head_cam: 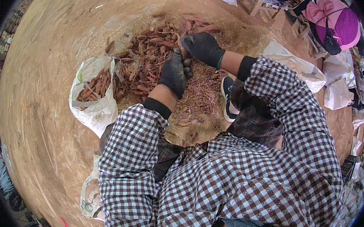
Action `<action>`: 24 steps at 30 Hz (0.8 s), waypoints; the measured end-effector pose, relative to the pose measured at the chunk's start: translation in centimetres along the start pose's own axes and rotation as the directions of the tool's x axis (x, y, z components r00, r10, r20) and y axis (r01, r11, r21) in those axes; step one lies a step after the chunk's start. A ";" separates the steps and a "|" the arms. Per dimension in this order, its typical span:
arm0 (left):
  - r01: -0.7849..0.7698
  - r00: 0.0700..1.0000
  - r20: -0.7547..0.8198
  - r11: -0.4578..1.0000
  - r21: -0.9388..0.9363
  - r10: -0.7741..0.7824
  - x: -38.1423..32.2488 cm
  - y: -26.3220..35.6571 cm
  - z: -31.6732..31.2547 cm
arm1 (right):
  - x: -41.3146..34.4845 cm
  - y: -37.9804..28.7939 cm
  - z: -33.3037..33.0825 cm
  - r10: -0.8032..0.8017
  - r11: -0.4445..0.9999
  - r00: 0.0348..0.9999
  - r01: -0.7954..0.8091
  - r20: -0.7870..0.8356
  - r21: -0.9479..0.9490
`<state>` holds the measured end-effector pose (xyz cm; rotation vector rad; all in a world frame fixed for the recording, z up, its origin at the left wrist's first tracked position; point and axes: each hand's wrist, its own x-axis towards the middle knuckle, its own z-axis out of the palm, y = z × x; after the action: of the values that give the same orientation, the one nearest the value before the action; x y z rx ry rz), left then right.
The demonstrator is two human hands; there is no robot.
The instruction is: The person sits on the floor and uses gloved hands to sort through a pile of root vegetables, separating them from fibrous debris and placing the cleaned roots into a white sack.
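Both of my hands are in dark work gloves and meet over a heap of reddish-brown sweet potatoes (150, 51) on the ground. My left hand (172, 73) grips a sweet potato (183, 52) from below, with its thumb along the root. Closed at the upper end of that same root is my right hand (204, 48), which hides part of it. Left of the heap stands a white woven sack (96, 113), its mouth open and sweet potatoes inside.
Thin purple rootlets and trimmings (203, 95) litter the soil near my shoe (228, 98). Another white sack (298, 64) lies to the right. Two people (333, 25) sit at the upper right, beside wooden stools (258, 8). A further sack (90, 199) rests at lower left.
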<state>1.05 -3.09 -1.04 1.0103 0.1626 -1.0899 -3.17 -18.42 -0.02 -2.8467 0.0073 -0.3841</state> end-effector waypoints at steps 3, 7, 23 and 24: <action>0.007 0.996 0.090 0.991 -0.131 0.005 0.1 0.4 -0.3 | 0.4 0.4 0.3 0.061 0.951 0.998 -0.065 0.022 0.303; -0.042 0.999 0.006 0.992 -0.118 0.043 0.8 0.7 -0.6 | 0.6 0.2 0.4 0.225 0.649 0.941 -0.340 0.255 0.681; -0.077 0.997 0.036 0.995 0.059 0.075 2.6 -0.1 -3.0 | 0.0 0.7 -1.2 -0.001 0.873 0.972 -0.114 0.236 0.474; -0.111 0.994 0.032 0.974 0.198 0.106 3.0 -0.2 -3.3 | -0.1 0.9 -1.2 0.008 0.919 0.993 -0.052 0.114 0.391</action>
<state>3.54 -2.60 -4.78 1.1725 -0.0200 -1.0306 -3.50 -19.59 0.81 -2.4596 -0.0433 -0.1935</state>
